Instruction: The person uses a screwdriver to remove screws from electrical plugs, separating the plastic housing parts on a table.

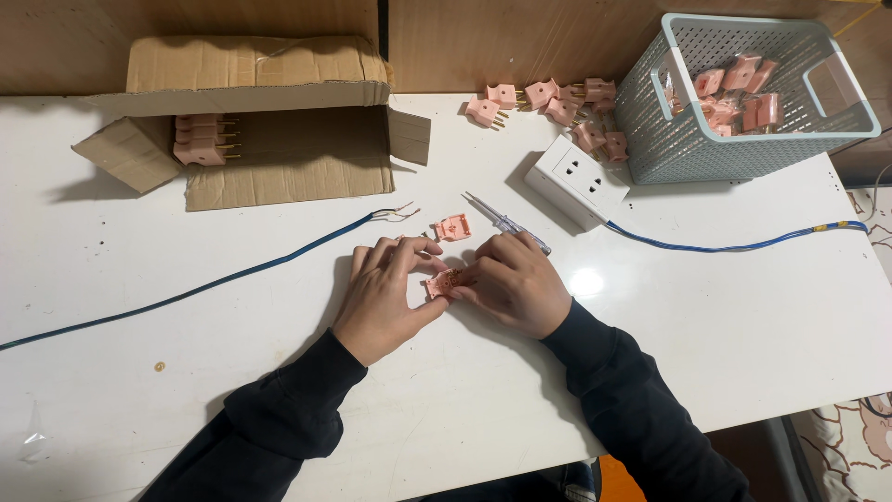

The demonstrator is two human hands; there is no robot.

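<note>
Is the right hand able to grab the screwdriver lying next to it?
Probably yes. The screwdriver lies on the white table just beyond the right hand, nothing between them. But that hand is busy holding a pink plug piece with the left hand.

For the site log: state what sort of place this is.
Probably a small assembly workbench for electrical plugs. Both hands hold an opened pink plug half on a white table; a screwdriver, blue wire, and a basket of pink plugs lie nearby.

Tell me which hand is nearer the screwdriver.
Right. The right hand lies against the screwdriver, its knuckles at the handle; the left hand sits farther left, apart from it.
</note>
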